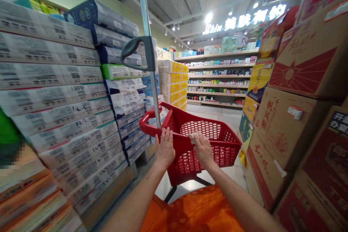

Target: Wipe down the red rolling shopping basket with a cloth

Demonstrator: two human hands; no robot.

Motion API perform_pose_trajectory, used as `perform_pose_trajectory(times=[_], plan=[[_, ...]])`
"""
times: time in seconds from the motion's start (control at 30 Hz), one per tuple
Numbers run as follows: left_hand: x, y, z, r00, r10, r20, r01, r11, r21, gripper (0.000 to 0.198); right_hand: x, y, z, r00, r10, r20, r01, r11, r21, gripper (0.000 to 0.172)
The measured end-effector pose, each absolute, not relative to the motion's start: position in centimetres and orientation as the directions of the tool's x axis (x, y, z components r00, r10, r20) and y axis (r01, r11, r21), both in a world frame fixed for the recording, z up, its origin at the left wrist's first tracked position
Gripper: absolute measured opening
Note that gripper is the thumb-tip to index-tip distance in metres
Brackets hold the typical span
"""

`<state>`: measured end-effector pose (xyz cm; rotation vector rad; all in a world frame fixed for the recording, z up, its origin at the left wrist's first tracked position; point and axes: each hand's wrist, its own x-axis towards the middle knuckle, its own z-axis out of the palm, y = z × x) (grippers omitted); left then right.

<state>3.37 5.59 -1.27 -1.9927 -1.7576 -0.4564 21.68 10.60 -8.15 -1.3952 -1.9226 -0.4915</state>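
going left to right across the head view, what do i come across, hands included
Stack of white-wrapped packs, grey handle, left hand on the red cart, right hand with a crumpled pale wad, stacked cardboard boxes

Ceiling spotlights and a glowing sign glare white; the view's edges stretch.

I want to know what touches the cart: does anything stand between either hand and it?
Yes, at the right hand: a crumpled pale wad, perhaps cloth or tissue, is under its fingers at the red cart. Nothing visible separates the left hand from the cart.
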Motion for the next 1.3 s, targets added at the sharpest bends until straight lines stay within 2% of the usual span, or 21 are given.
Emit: perform_pose_trajectory(times=[0.07,0.13,0.3,0.4,0.5,0.6,0.67,0.8,0.97,1.13,1.3], plan=[[2.9,5.5,-1.1,0.118,0.840,0.530,0.992,-0.077,-0.099,0.068,23.5,10.7,-8.4,-0.073,0.705,0.706,0.960,0.242,-0.143,0.044],[2.7,5.6,-1.0,0.122,0.847,0.518,0.992,-0.081,-0.100,0.067,23.5,10.6,-8.3,-0.031,0.715,0.699,0.964,0.206,-0.168,0.044],[2.8,5.6,-1.0,0.119,0.850,0.513,0.991,-0.073,-0.108,0.066,16.3,9.9,-6.3,-0.221,0.613,0.758,0.883,0.456,-0.112,0.046],[2.4,5.4,-1.0,0.165,0.847,0.505,0.984,-0.110,-0.138,0.065,14.3,10.0,-5.6,-0.267,0.571,0.776,0.843,0.529,-0.099,0.046],[1.2,5.2,-0.6,0.149,0.814,0.561,0.988,-0.095,-0.125,0.066,16.8,10.6,-6.3,-0.271,0.593,0.758,0.855,0.510,-0.094,0.046],[-0.5,5.4,0.0,-0.001,0.771,0.637,0.999,0.036,-0.041,0.068,20.1,11.1,-7.5,-0.207,0.630,0.748,0.894,0.432,-0.117,0.045],[-1.6,5.8,0.5,-0.046,0.780,0.624,0.997,0.078,-0.025,0.065,20.4,11.3,-7.7,-0.189,0.637,0.748,0.898,0.421,-0.131,0.045],[-2.7,6.1,1.2,0.006,0.822,0.569,0.996,0.044,-0.074,0.061,14.8,11.0,-5.7,-0.234,0.582,0.779,0.832,0.534,-0.149,0.048],[-2.9,5.2,1.3,0.043,0.828,0.559,0.996,0.011,-0.094,0.057,7.8,9.9,-2.9,-0.302,0.424,0.854,0.724,0.685,-0.084,0.045],[-3.3,4.1,1.5,0.072,0.846,0.528,0.996,-0.029,-0.088,0.059,10.6,10.6,-4.5,-0.313,0.420,0.852,0.727,0.683,-0.070,0.041],[-2.9,3.9,1.7,0.062,0.860,0.507,0.998,-0.053,-0.033,0.062,11.0,11.1,-4.8,-0.244,0.340,0.908,0.648,0.754,-0.108,0.045]])
